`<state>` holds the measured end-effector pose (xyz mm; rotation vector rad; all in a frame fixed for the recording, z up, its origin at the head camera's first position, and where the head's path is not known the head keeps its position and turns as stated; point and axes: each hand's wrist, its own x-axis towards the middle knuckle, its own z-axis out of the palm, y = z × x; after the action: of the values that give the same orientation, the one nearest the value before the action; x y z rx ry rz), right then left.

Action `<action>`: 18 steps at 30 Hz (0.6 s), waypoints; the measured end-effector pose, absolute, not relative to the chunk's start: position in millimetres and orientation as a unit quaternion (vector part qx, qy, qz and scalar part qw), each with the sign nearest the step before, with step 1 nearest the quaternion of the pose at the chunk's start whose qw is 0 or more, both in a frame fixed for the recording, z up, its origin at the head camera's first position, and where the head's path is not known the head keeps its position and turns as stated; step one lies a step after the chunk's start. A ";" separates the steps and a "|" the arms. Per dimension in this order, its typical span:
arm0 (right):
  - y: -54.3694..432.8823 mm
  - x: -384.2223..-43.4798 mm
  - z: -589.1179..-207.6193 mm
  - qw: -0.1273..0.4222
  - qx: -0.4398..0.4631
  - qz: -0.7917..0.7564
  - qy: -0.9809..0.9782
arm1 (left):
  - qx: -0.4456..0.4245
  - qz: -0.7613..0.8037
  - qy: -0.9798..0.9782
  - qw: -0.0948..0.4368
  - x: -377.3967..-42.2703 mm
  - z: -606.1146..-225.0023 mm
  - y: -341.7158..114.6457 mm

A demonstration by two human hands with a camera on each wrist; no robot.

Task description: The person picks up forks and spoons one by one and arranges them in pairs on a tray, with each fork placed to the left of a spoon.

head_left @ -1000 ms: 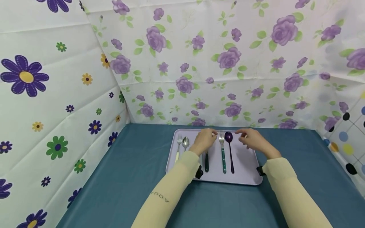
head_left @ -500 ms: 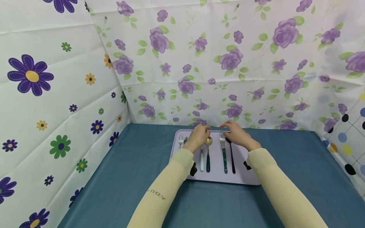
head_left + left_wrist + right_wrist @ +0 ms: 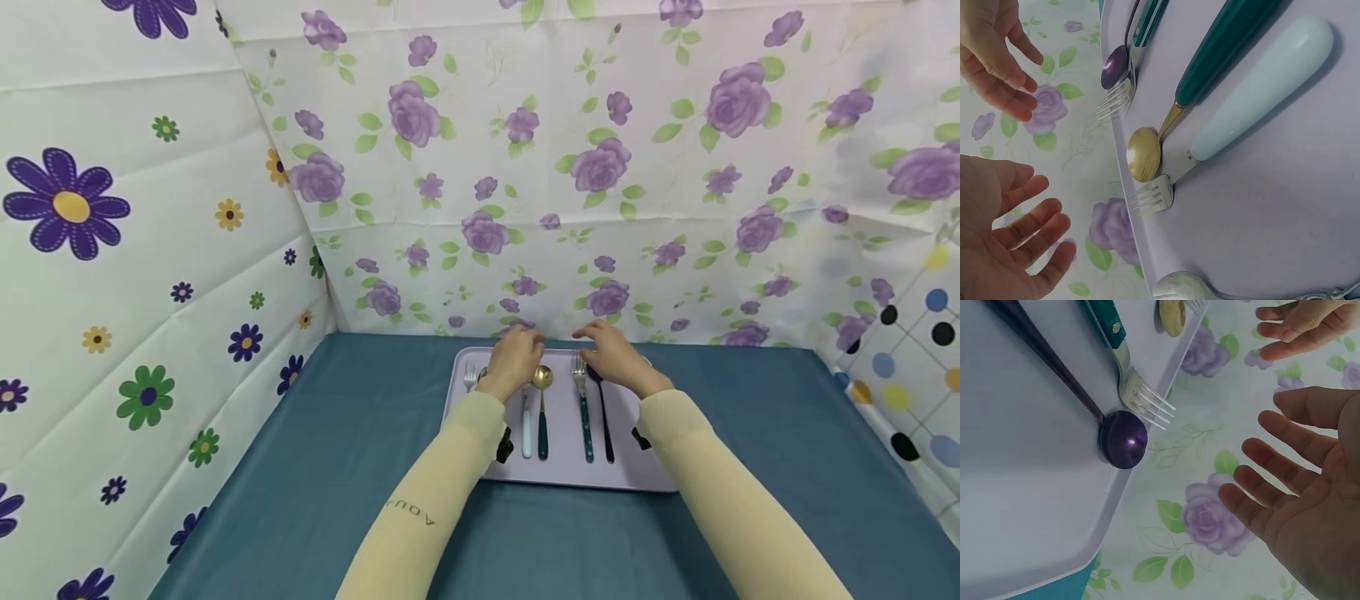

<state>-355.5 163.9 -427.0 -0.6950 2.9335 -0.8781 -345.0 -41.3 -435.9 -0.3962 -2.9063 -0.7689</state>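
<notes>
My left hand (image 3: 513, 362) hovers over the far left part of a pale lilac tray (image 3: 633, 473), fingers loosely bent and holding nothing. Beneath and beside it lie a silver spoon, mostly hidden in the head view, a fork with a pale blue handle (image 3: 1266, 87) and a gold spoon (image 3: 1144, 154) with a green handle. My right hand (image 3: 617, 360), also bare, is above the tray's far edge, fingers spread in the right wrist view. It partly covers a purple spoon (image 3: 1124, 440) in the head view. A green-handled fork (image 3: 584, 408) lies left of that spoon.
Another small fork (image 3: 470, 375) lies at the tray's left end. The tray sits on a table with a dark teal cloth (image 3: 360, 467). Behind it hangs a floral curtain (image 3: 525, 167), with a daisy-print sheet (image 3: 187, 250) at left and a dotted one (image 3: 911, 375) at right.
My right hand has moved left from beside the purple spoon to partly over it. My left hand has shifted slightly left, uncovering the gold spoon. The cutlery stays in place.
</notes>
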 end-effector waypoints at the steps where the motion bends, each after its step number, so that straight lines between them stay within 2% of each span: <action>1: 163.0 -355.8 -427.5 0.000 -0.220 -0.278 0.935 | -0.129 -0.247 -0.959 0.060 -345.0 -436.0 -41.7; 9: 154.8 -359.4 -429.6 -0.039 -0.213 -0.233 0.948 | -0.112 -0.186 -0.970 0.112 -352.1 -439.0 -44.4; 18: 148.9 -366.0 -438.2 -0.013 -0.150 -0.147 0.978 | -0.100 -0.135 -0.981 0.093 -357.0 -446.5 -45.2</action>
<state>-366.0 148.9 -438.2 -0.4745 3.0978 -0.4666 -357.0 -45.2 -446.5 -0.2961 -2.9137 -0.4015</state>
